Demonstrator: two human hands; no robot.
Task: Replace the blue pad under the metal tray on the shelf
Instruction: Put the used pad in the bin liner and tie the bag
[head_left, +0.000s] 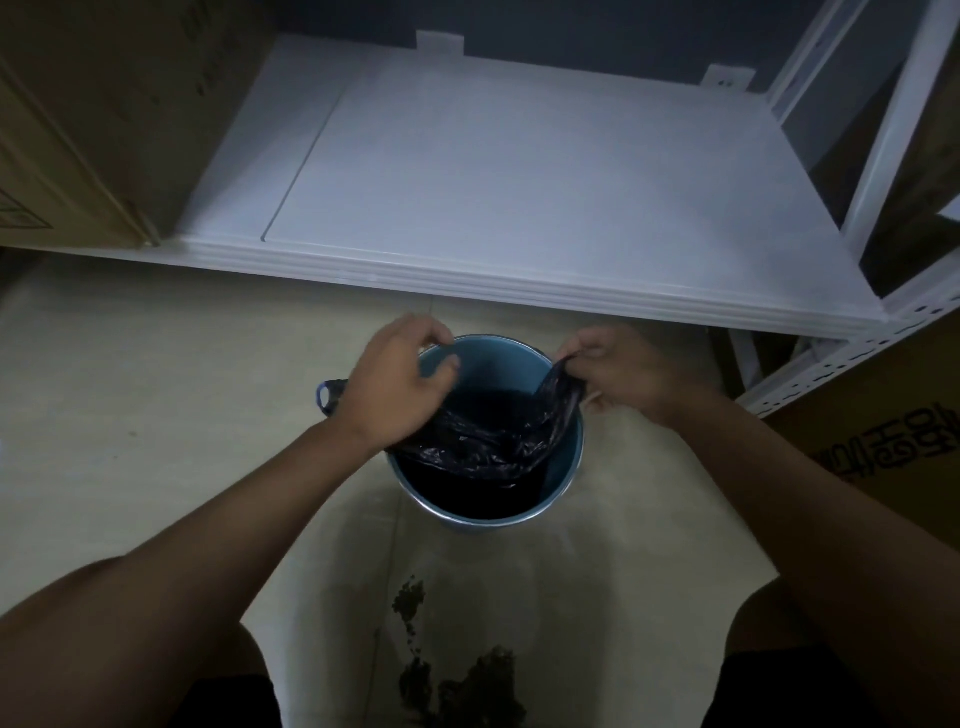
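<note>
Shelf (519, 208) spans the upper frame, long axis left-right; at centre both hands, left (395, 384) and right (618, 371), pinch a black bag (488, 441) over a bucket (563, 467).

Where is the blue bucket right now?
In the head view, the blue bucket stands on the floor in front of the white shelf, between the left hand and right hand, which hold a black bag over it.

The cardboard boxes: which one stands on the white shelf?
The cardboard box at the left stands on the white shelf. The box at the right, with printed characters, sits lower, beside the shelf's frame.
</note>
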